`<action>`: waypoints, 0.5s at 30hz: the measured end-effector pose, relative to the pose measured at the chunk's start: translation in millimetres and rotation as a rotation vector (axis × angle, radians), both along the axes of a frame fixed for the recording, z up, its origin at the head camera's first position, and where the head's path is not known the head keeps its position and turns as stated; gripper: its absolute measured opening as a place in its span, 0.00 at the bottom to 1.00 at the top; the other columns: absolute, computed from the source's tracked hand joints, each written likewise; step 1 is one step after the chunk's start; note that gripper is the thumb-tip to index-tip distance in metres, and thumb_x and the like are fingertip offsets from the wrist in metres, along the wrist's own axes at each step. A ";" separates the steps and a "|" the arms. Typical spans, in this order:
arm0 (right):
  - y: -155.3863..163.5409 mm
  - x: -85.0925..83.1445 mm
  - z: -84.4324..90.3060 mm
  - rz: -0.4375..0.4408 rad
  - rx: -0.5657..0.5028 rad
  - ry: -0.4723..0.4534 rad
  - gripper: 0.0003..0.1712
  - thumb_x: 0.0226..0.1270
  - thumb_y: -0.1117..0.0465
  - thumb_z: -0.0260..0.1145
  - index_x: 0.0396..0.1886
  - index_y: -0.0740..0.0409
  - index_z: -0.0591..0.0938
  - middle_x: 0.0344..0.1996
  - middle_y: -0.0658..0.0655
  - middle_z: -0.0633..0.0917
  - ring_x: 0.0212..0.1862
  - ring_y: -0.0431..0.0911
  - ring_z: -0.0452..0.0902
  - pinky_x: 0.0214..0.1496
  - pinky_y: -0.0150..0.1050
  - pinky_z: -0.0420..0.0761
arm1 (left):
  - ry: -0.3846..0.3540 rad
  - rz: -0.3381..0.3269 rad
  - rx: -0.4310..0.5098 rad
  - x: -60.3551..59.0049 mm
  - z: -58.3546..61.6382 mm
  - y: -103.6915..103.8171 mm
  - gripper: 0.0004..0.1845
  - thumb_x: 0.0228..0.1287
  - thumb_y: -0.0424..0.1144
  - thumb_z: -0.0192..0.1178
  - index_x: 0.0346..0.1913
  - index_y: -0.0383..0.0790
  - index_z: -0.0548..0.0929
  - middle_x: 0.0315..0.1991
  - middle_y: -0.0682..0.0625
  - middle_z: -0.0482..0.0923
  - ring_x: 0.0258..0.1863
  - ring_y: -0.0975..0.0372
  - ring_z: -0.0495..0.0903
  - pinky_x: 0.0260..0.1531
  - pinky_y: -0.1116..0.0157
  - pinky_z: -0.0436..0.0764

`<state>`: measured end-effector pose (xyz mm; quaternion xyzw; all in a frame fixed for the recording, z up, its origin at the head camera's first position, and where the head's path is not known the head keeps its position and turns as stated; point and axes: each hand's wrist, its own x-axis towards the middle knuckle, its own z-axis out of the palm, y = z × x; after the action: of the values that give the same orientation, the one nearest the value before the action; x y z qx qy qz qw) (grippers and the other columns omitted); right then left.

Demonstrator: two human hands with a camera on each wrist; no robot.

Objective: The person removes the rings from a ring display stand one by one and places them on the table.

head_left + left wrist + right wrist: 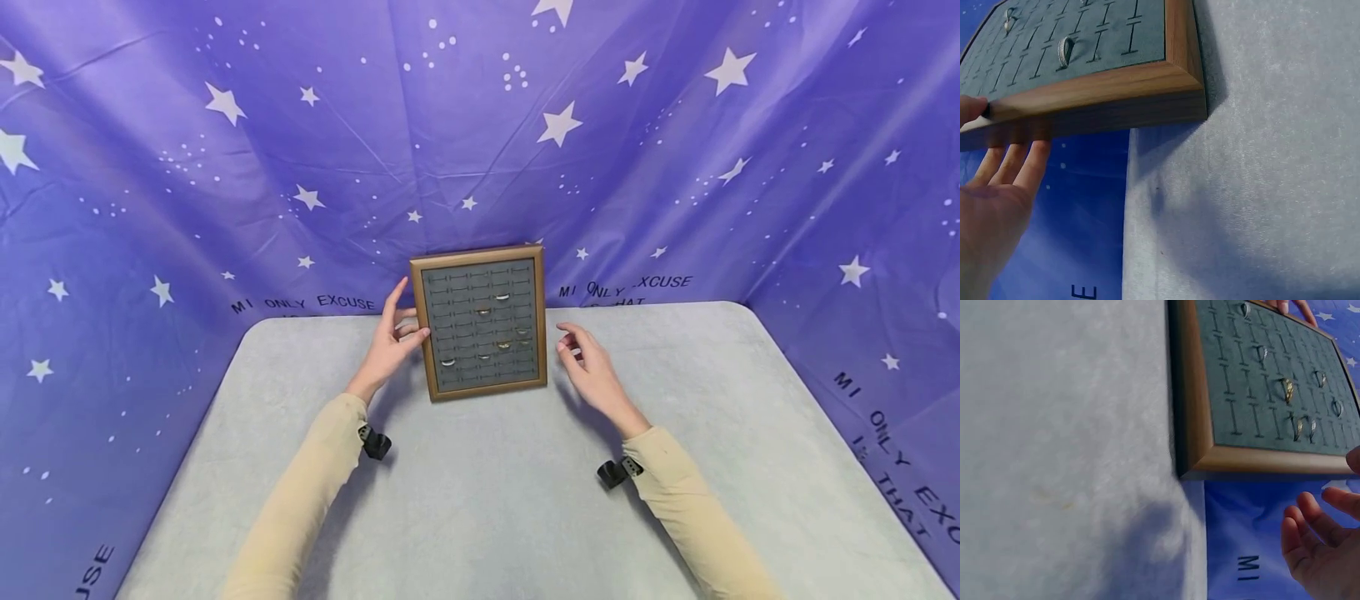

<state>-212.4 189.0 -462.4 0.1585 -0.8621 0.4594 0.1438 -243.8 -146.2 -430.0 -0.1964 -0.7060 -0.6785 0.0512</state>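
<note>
Fingers point(396, 310) of my left hand point(390, 346) lie straight against the left edge of the ring tray point(480, 322), steadying it at centre frame, propped upright on the grey worktop point(487, 500); my right hand point(592, 367) hovers just right, loosely curled, holding nothing.

Printed text, dark capitals on the purple star-patterned backdrop cloth point(480, 125):
- far left of the frame: "MI ONLY EXCUSE" point(302, 303) is showing in full.
- far right of the frame: "MI ONLY EXCUSE" point(625, 287), with "THAT" partly showing beneath.
- right side: "MI ONLY… THAT EXCU…" is running down toward the near edge.
- near left: "…CUSE" is showing.
</note>
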 end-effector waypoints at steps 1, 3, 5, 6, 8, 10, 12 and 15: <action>-1.6 -0.5 2.1 0.001 -0.008 0.007 0.21 0.72 0.65 0.57 0.62 0.67 0.72 0.41 0.61 0.79 0.44 0.51 0.75 0.45 0.46 0.77 | -0.011 -0.002 -0.005 0.3 0.6 -0.3 0.47 0.59 0.17 0.58 0.77 0.41 0.47 0.57 0.28 0.69 0.49 0.42 0.75 0.48 0.61 0.79; -5.1 -2.0 5.8 0.003 -0.020 0.017 0.20 0.72 0.66 0.57 0.61 0.67 0.73 0.41 0.60 0.79 0.44 0.50 0.75 0.44 0.44 0.77 | -0.024 -0.014 -0.014 0.6 0.4 -0.6 0.48 0.59 0.16 0.58 0.77 0.41 0.47 0.56 0.27 0.70 0.48 0.47 0.76 0.48 0.60 0.78; -9.1 -4.6 9.0 0.013 -0.032 0.029 0.20 0.71 0.67 0.58 0.61 0.68 0.73 0.41 0.60 0.79 0.44 0.50 0.75 0.44 0.43 0.77 | -0.030 -0.035 -0.012 0.4 -0.6 -0.5 0.48 0.58 0.16 0.58 0.77 0.41 0.46 0.56 0.26 0.70 0.48 0.52 0.77 0.47 0.60 0.78; -11.2 -5.8 10.8 0.019 -0.036 0.037 0.20 0.71 0.67 0.58 0.60 0.68 0.74 0.41 0.60 0.79 0.43 0.50 0.75 0.44 0.43 0.77 | -0.034 -0.045 -0.008 0.4 -0.9 -0.4 0.48 0.58 0.16 0.58 0.77 0.41 0.46 0.56 0.26 0.70 0.47 0.53 0.77 0.47 0.60 0.79; -15.5 -8.7 14.3 0.028 -0.038 0.057 0.20 0.70 0.68 0.58 0.60 0.67 0.74 0.41 0.60 0.79 0.43 0.49 0.75 0.43 0.42 0.77 | -0.043 -0.062 0.006 -0.3 -1.8 -0.1 0.49 0.58 0.16 0.58 0.77 0.43 0.45 0.56 0.26 0.71 0.45 0.54 0.78 0.45 0.62 0.79; -19.5 -11.7 18.1 0.041 -0.036 0.080 0.20 0.70 0.68 0.58 0.60 0.67 0.75 0.40 0.60 0.80 0.43 0.49 0.75 0.43 0.42 0.77 | -0.055 -0.070 0.019 -1.2 -2.8 0.0 0.50 0.59 0.16 0.58 0.77 0.45 0.44 0.56 0.27 0.70 0.43 0.55 0.79 0.42 0.65 0.80; -23.1 -14.8 22.3 0.054 -0.030 0.100 0.19 0.70 0.67 0.58 0.60 0.66 0.75 0.40 0.59 0.79 0.43 0.49 0.75 0.43 0.42 0.77 | -0.067 -0.075 0.031 -1.8 -2.9 0.1 0.50 0.59 0.16 0.57 0.77 0.46 0.44 0.57 0.27 0.70 0.43 0.55 0.80 0.41 0.66 0.80; -26.6 -20.8 27.8 0.076 -0.015 0.147 0.19 0.70 0.67 0.59 0.59 0.65 0.76 0.39 0.58 0.79 0.42 0.48 0.74 0.42 0.44 0.78 | -0.073 -0.087 0.035 -3.2 -2.9 0.9 0.50 0.60 0.16 0.57 0.78 0.47 0.43 0.57 0.26 0.70 0.44 0.54 0.80 0.43 0.65 0.80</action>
<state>-233.3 162.3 -434.6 0.2232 -0.8390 0.4581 0.1904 -247.0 -145.3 -432.9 -0.2013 -0.6862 -0.6990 -0.0006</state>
